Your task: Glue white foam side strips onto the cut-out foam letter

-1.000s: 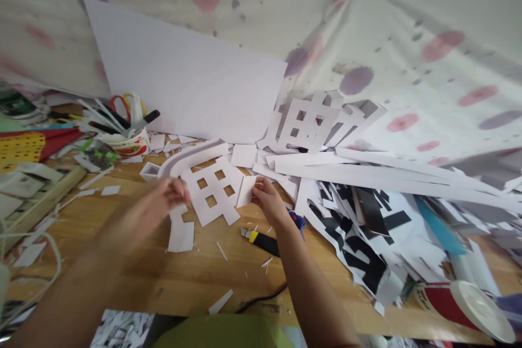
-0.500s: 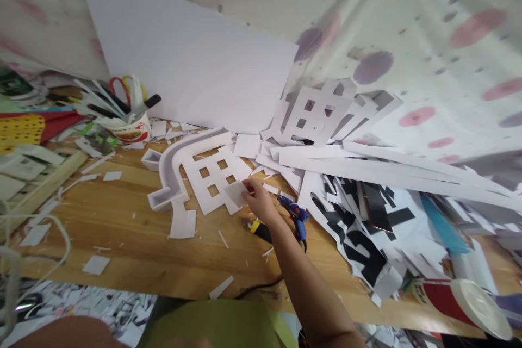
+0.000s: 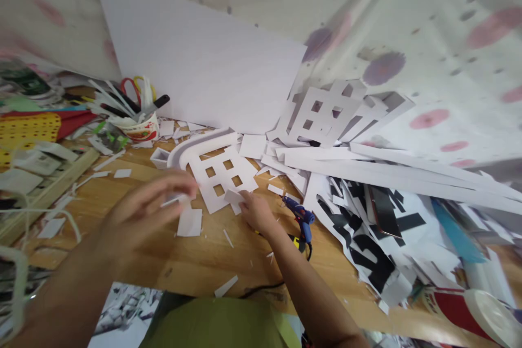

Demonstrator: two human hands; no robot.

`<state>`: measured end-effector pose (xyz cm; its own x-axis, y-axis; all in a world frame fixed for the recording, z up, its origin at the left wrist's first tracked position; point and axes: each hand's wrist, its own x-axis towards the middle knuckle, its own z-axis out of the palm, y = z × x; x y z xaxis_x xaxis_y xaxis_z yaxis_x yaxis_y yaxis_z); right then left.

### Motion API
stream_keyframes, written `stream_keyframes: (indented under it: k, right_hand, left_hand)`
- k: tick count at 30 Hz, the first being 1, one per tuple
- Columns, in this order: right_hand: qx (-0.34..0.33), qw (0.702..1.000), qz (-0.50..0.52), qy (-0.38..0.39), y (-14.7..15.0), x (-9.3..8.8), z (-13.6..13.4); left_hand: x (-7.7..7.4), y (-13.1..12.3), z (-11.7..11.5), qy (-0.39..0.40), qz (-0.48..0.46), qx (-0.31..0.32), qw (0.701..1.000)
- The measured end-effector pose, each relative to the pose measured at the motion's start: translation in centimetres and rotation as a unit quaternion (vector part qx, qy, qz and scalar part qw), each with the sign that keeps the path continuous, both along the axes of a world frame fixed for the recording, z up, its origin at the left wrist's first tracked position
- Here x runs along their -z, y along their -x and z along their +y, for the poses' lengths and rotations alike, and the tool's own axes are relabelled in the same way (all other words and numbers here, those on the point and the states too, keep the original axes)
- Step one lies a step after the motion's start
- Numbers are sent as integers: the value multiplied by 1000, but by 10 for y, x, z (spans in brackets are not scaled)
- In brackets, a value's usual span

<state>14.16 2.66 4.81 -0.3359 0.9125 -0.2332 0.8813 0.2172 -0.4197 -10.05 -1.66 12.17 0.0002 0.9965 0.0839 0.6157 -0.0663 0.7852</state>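
My right hand pinches a small white card piece, which lies over the lower right edge of a flat white cut-out with square holes. My left hand, blurred by motion, hovers over the table with fingers stretched and thumb apart, holding nothing I can see. Behind it a curved white walled strip stands partly hidden. Below that strip lies a white square piece. A blue glue gun rests to the right of my right hand, with a yellow-and-black tool beside my forearm.
A big white board leans at the back. A cup of knives and scissors stands at the left, near a power strip. Long white strips, a phone and a red-and-white cup are on the right.
My left hand has come into view from the lower left, over the curved strip. My right hand has moved slightly down and right, the card piece still in its fingers.
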Motion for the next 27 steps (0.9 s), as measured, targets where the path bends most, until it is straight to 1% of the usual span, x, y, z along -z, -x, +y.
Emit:
stream_keyframes:
  k: [2,5,7,10,13,17,20,23,27]
  right_hand:
    - [4,1000,-6,-1,-2,-1,-1]
    - [14,1000,-2,-9,-3,0,-1]
    - [24,1000,1,-11,-5,2,0]
    - [38,999,7,-12,-7,3,0]
    - [47,998,28,-18,-7,3,-2]
    - [63,995,70,-14,-3,3,-6]
    - [59,994,88,-23,0,4,-12]
    - [48,993,102,-46,0,2,-19]
    - [16,996,83,-32,4,-3,-32]
  left_hand:
    - [9,6,15,-3,45,16,999]
    - [33,18,36,12,149,55,987]
    - [49,22,43,26,168,103,980]
    - [64,20,45,18,205,94,974]
    - [67,8,44,-8,246,77,966]
    - [61,-15,41,-8,273,81,958]
    - [58,-34,41,-4,263,75,962]
    - [61,-50,43,0,242,60,968]
    - [68,-58,46,-5,189,57,980]
